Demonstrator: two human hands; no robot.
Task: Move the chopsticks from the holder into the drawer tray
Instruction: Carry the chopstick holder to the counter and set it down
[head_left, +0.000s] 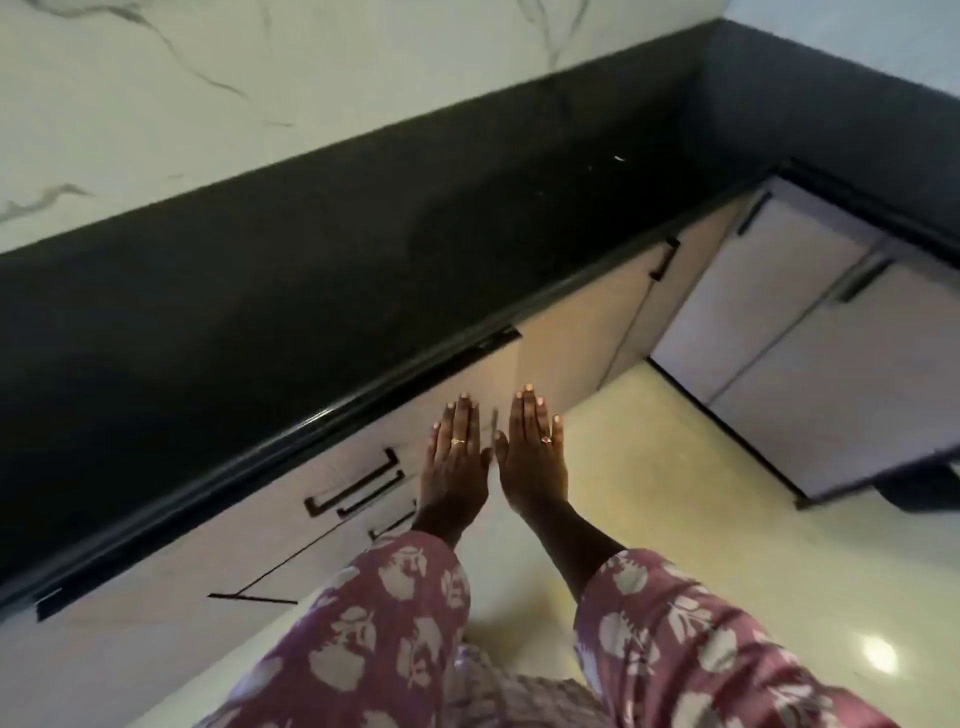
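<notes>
Head view: left hand (456, 464), right hand (531, 457) flat, fingers spread, empty, before closed drawer fronts (332, 483).

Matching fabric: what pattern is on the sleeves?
Mauve sleeves with pale floral print, clearest in the head view.

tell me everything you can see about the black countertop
The countertop is a long, dark black slab, stone-like with a faint speckle, running diagonally across the view and turning a corner at the far right. Its rounded front edge is glossy and catches light. It meets a white marbled wall behind and overhangs pale cabinet fronts with black handles. Neither chopsticks nor a holder can be seen on it. The hands do not touch it.
</notes>
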